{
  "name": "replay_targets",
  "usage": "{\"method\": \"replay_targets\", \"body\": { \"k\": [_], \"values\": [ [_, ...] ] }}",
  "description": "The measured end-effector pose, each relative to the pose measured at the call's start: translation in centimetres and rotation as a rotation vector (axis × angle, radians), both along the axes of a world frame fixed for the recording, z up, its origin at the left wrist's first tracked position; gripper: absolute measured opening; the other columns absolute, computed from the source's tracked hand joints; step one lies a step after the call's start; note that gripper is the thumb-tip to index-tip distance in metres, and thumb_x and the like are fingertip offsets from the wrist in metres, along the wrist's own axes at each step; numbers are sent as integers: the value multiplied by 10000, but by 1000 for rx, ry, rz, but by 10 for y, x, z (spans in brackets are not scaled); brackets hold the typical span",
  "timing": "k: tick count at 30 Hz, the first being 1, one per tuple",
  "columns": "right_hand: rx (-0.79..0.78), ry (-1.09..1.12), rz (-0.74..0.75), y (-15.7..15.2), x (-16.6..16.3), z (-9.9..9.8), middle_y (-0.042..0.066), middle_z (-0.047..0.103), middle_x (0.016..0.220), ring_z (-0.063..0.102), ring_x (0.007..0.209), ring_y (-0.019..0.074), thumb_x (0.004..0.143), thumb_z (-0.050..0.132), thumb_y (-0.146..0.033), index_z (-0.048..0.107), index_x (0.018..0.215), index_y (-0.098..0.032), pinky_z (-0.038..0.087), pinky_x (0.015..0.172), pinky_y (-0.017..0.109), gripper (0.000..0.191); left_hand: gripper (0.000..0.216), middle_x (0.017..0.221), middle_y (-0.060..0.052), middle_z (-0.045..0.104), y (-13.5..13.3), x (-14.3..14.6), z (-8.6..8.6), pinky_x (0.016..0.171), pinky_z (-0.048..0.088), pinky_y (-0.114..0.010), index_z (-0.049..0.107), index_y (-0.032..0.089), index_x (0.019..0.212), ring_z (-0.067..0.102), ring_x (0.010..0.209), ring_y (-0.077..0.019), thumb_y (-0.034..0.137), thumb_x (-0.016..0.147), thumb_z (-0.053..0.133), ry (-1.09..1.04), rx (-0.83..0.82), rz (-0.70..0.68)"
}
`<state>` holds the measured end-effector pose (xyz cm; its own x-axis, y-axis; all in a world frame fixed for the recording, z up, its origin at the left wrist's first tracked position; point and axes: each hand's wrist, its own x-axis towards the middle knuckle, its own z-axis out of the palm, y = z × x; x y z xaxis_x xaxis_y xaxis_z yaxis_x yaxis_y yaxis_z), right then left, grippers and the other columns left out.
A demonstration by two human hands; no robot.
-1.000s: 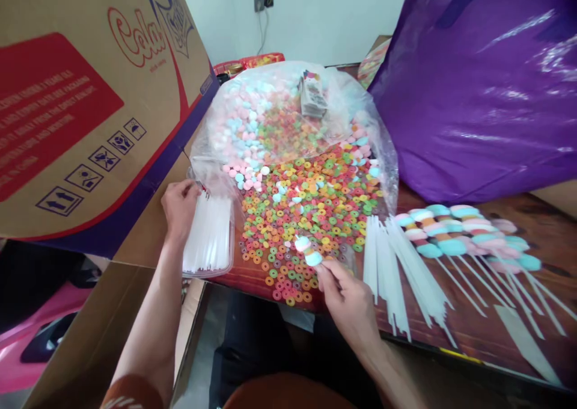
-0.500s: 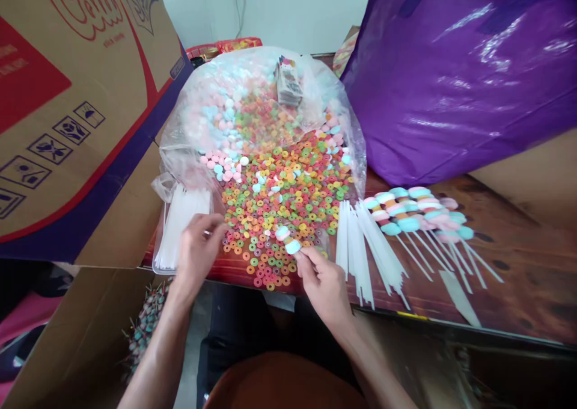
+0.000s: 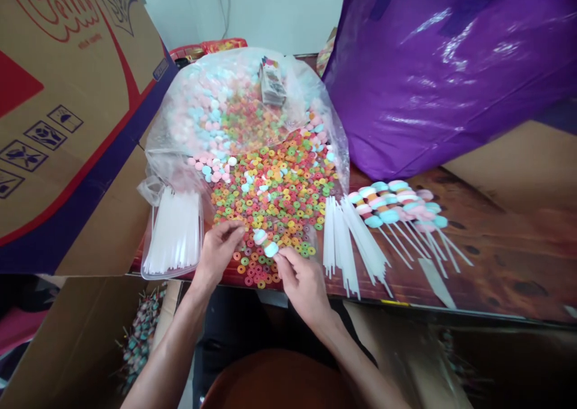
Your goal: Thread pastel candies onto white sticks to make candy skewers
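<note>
My right hand (image 3: 302, 282) pinches the lower end of a candy skewer (image 3: 265, 243), on which pale blue and white marshmallows sit with an orange-brown piece between them. The skewer tilts up and to the left over the loose candy. Just left of it, my left hand (image 3: 220, 252) has thumb and fingers drawn together; whatever is between the fingertips is too small to make out. Beneath both hands spread many gummy rings (image 3: 270, 201) in red, orange, yellow and green. Pink, blue and white marshmallows (image 3: 211, 168) lie behind them, partly under a clear plastic bag (image 3: 180, 105).
White sticks fill a clear tray (image 3: 174, 234) on the left. More loose sticks (image 3: 340, 243) lie right of the rings, beside several finished skewers (image 3: 401, 204). A large carton (image 3: 81, 126) stands left, a purple bag (image 3: 442, 90) at right. Packed skewers (image 3: 139, 331) sit in a box below.
My left hand has moved right, from beside the stick tray to over the gummy rings, close to the skewer. The view has shifted slightly; my right hand still holds the skewer.
</note>
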<state>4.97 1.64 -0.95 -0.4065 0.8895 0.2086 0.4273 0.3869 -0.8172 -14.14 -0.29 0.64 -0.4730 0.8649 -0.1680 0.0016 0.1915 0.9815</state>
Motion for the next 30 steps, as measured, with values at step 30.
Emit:
{"method": "replay_targets", "body": {
  "k": [30],
  "values": [
    [50,-58,-18,5,5,-9,-22,585,575,537,497,125,992,471,-348,622,797,-203,392,534,235,287,238,772,-35,713,34,-160,35,635,518,-233,718,146,967,684,675,-144,248,771,632,585,91,462]
  ]
}}
